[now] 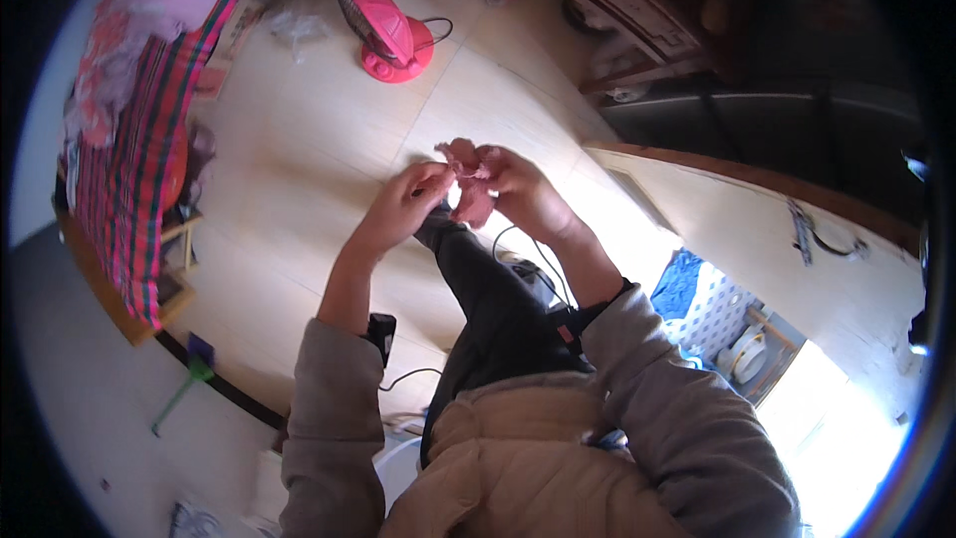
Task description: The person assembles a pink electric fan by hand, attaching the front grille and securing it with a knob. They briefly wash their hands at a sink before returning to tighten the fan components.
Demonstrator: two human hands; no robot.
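A small dusty-pink cloth piece with ruffled, uneven edges is held up in front of me, above my dark trouser leg. My right hand grips it from the right, fingers closed on its upper part. From the left, my left hand pinches at its edge, thumb and fingertips together. The lower part of the cloth hangs between both hands. Its exact kind is too small and blurred to tell.
A pink electric fan stands on the pale tiled floor ahead. At left is a bed or bench with a plaid cover. Carved dark wooden furniture stands at the far right. A white rice-cooker-like pot sits at right.
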